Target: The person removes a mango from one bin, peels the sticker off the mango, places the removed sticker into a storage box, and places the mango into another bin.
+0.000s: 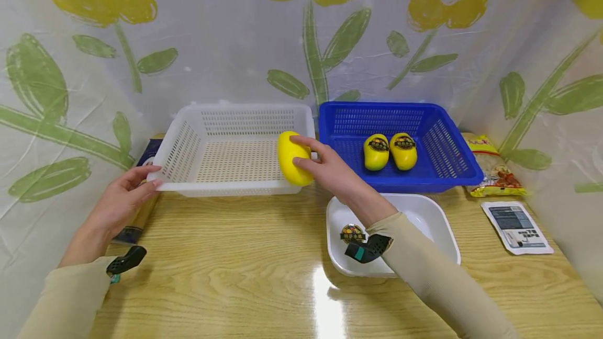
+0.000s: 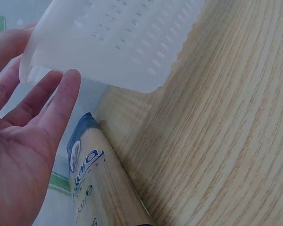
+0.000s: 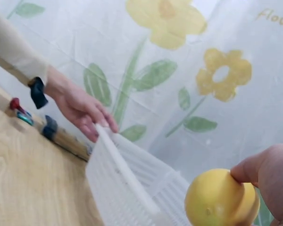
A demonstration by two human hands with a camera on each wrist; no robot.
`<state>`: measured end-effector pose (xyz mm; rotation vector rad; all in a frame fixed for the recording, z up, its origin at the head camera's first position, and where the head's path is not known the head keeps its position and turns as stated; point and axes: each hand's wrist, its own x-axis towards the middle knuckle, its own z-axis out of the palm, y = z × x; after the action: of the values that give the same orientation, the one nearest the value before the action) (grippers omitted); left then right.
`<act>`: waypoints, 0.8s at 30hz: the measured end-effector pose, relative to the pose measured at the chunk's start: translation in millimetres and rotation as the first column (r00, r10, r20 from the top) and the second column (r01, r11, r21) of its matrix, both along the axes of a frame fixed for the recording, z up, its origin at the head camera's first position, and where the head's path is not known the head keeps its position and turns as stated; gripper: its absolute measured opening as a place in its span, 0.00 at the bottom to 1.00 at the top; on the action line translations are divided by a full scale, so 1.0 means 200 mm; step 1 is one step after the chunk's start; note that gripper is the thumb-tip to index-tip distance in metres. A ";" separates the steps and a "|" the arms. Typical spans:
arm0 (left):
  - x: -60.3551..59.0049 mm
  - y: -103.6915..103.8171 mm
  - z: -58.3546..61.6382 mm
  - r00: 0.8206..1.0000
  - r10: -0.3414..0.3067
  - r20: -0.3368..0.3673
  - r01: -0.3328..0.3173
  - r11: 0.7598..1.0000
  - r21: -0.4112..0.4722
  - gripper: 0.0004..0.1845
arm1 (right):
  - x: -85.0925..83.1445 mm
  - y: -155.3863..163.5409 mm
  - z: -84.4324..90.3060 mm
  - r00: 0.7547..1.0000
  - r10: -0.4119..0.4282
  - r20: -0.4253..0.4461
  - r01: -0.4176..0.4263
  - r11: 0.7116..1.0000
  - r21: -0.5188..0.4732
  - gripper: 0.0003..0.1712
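Observation:
My right hand [image 1: 314,164] grips a yellow pepper [image 1: 290,159] over the right front corner of the white basket [image 1: 188,119]; in the right wrist view the pepper [image 3: 220,197] sits against my right hand's fingers [image 3: 269,172]. My left hand [image 1: 129,190] rests with straight fingers on the white basket's front left corner, and the left wrist view shows those fingers [image 2: 61,101] touching the basket's rim [image 2: 118,42]. Two more yellow peppers [image 1: 376,151] [image 1: 403,150] lie in the blue basket [image 1: 452,150].
A white tray [image 1: 438,218] with a round label lies in front of the blue basket, partly under my right forearm. A spaghetti packet [image 2: 101,183] lies left of the white basket. Two snack packets [image 1: 494,169] [image 1: 515,226] lie at the table's right side. A flowered curtain surrounds the table.

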<state>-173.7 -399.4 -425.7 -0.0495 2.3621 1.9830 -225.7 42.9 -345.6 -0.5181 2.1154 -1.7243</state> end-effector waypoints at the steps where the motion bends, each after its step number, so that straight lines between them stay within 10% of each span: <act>1: 0.00 0.00 0.00 1.000 0.001 0.001 -0.001 1.000 -0.005 0.22 | -0.02 -0.02 0.00 1.000 -0.006 -0.001 0.006 1.000 0.011 0.28; 24: 0.00 0.00 0.00 1.000 -0.005 0.001 0.005 0.998 0.055 0.23 | -0.39 -0.35 -0.05 0.984 -0.119 0.132 0.098 0.983 0.158 0.28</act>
<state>-173.4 -399.5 -425.5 -0.0421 2.3023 2.0440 -302.9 -27.8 -356.4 -0.2350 2.1853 -1.5891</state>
